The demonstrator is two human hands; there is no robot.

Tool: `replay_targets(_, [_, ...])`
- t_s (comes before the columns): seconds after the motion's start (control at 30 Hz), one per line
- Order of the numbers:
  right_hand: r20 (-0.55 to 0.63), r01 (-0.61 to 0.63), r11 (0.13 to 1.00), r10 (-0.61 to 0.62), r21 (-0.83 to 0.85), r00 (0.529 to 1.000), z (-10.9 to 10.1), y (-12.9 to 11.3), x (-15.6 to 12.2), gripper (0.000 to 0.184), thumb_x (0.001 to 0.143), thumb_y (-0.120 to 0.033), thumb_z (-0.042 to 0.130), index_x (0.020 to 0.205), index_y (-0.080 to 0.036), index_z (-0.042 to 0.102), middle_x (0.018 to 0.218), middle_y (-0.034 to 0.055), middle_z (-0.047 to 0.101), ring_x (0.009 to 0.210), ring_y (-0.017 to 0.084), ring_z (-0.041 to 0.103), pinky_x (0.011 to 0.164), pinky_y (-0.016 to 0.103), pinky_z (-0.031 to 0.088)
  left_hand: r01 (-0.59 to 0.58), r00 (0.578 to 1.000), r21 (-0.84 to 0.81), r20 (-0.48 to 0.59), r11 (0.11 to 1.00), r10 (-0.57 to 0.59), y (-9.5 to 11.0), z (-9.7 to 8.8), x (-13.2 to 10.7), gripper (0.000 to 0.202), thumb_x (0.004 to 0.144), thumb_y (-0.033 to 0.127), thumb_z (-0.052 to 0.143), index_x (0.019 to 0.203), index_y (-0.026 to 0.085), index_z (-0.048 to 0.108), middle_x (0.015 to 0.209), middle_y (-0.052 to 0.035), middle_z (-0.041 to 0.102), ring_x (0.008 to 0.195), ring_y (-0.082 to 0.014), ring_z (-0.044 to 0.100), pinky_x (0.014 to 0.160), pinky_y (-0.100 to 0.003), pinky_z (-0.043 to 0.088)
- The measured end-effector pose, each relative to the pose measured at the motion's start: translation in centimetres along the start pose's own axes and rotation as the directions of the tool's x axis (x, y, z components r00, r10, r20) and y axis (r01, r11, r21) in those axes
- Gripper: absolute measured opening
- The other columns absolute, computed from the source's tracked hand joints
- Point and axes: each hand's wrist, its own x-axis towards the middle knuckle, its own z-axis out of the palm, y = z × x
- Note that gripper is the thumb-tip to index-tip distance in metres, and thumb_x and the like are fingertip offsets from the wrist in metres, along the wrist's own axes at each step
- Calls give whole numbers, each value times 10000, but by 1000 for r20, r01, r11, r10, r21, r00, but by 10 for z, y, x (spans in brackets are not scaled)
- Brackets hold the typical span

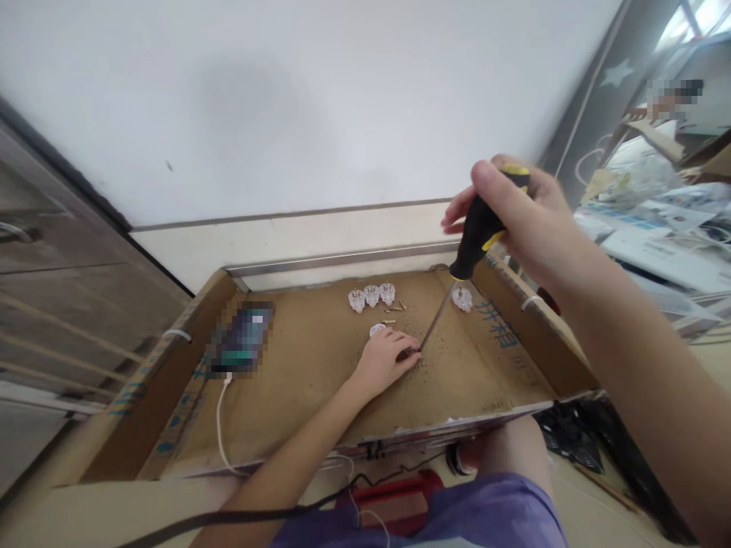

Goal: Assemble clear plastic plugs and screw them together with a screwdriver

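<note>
My right hand [528, 202] grips a black and yellow screwdriver [475, 232], its fingers wrapped round the handle. The shaft slants down and left to the cardboard. At its tip my left hand [385, 361] rests low with fingers pinched together; something small and dark sits at the fingertips, too covered to name. A round white piece [377, 329] shows just beyond the left hand's knuckles. Past it lie a few small brass-coloured metal pins [397, 308]. Three clear plastic plug pieces [371, 295] stand in a row farther back, and a similar clear plug piece [462, 299] lies behind the screwdriver shaft.
A cardboard tray [302, 365] with raised side walls forms the work surface, with dark specks scattered near the hands. At its left lies a phone [243, 339] with a white cable [220, 418]. A white wall stands behind; cluttered items [662, 236] fill the right.
</note>
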Motion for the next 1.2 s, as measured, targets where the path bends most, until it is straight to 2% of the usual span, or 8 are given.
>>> replay_targets(0.13, [-160,156,880,-251,-449,955,2,-4,-11,164,864,-353,494,949,-217,528,701,-8,536,658,105,554,584,243,427,16,1000,3,6,1000,-16,1,-2,1,99,818,281,582,844,207,643,938,-7,696,868,-166,593,836,-329,427])
replay_targets(0.27, [-89,198,980,-194,36,977,13,-5,-12,97,815,-177,485,888,-234,455,589,-58,491,475,90,471,454,228,386,15,1000,9,8,1000,-15,3,-3,1,104,818,286,583,850,208,644,930,-8,696,852,-166,586,825,-328,428])
replay_targets(0.43, [242,-84,898,-26,432,970,18,-5,2,180,770,-289,520,732,-216,360,433,-83,364,357,85,338,364,221,296,3,1000,-6,-7,1000,-3,2,-3,1,100,820,293,586,844,214,642,927,6,696,857,-159,586,836,-322,423])
replay_targets(0.57, [45,57,990,-52,-130,998,16,-11,4,365,782,-507,555,674,-191,406,580,-23,470,511,79,433,485,226,317,9,1000,-12,2,1000,-9,1,-3,1,106,824,295,577,840,212,640,930,-2,693,858,-165,584,828,-326,426])
replay_targets(0.7, [-4,146,655,-222,-742,975,8,-23,-3,215,851,-394,481,884,-187,528,576,-23,426,498,63,314,517,235,219,9,1000,-25,-7,1000,-9,0,-2,1,94,821,286,579,834,216,640,926,-1,693,864,-160,585,837,-326,423])
replay_targets(0.97, [206,204,856,-118,-474,971,-4,-30,-12,202,874,-376,418,858,-218,543,693,-24,495,552,43,407,485,172,308,16,1000,-7,-20,1000,-16,0,-1,-1,98,812,288,591,854,215,641,923,-6,692,861,-174,579,824,-330,426])
replay_targets(1.1, [145,261,703,-223,-662,964,-4,-28,-11,284,854,-488,465,853,-206,505,565,-47,442,467,33,360,428,161,269,17,1000,2,-18,1000,-17,1,-3,-1,107,816,290,584,871,214,637,920,-8,689,856,-171,576,823,-327,428])
replay_targets(1.2, [309,343,650,-172,-679,936,-13,-34,-8,214,873,-367,444,1030,-229,485,573,-50,490,430,43,412,380,161,286,17,1000,1,-11,1000,-17,1,-3,0,110,814,293,582,871,216,637,905,-10,690,849,-172,579,824,-329,429])
